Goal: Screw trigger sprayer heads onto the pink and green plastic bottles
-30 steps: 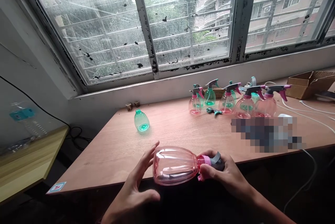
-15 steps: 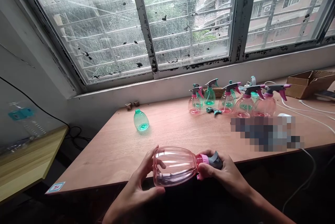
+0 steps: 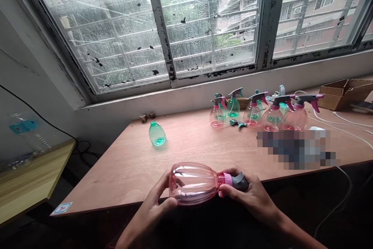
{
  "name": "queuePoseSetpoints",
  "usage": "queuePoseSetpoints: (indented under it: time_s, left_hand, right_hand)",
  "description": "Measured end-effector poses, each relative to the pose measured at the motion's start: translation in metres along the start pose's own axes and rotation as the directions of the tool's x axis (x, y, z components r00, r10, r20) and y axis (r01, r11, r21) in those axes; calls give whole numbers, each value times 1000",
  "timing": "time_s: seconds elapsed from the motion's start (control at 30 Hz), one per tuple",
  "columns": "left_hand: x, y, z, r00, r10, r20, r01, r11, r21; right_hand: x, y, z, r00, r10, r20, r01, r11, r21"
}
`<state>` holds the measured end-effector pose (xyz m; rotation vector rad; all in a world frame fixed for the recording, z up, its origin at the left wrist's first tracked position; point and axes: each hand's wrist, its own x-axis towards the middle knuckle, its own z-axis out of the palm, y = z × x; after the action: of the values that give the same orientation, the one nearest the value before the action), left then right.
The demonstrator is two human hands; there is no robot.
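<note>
A clear pink spray bottle (image 3: pixel 194 183) lies sideways in front of me, over the table's near edge. My left hand (image 3: pixel 159 196) is wrapped round its base end, thumb below and fingers behind the plastic. At the neck, my right hand (image 3: pixel 243 190) grips the grey spray head (image 3: pixel 239 181) with its pink collar (image 3: pixel 228 179). The head sits at the bottle's mouth; whether it is screwed tight I cannot tell. Beyond the left hand stands a green bottle (image 3: pixel 157 135) without a head. A loose grey-and-green spray head (image 3: pixel 238 123) lies farther right.
Several assembled spray bottles (image 3: pixel 271 117), pink and green, stand at the back right of the wooden table (image 3: pixel 122 171). A cardboard box (image 3: pixel 339 95) and white cables are at far right, near a pixelated patch. A side table (image 3: pixel 37 175) is at left, below the window.
The pink bottle has shifted slightly left and turned a little about its length. My left fingers have moved lower around its base; the right hand stays on the spray head.
</note>
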<state>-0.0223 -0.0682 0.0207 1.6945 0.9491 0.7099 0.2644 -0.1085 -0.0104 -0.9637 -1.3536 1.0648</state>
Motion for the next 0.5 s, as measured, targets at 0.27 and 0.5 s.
queuePoseSetpoints:
  time_s: [0.27, 0.5]
  left_hand:
    - [-4, 5, -2, 992, 128, 23, -128, 992, 17]
    - [4, 3, 2, 996, 89, 28, -86, 993, -86]
  right_hand:
    - [1, 2, -1, 1000, 27, 4, -27, 998, 52]
    - [-2, 0, 0, 997, -65, -43, 61, 995, -76]
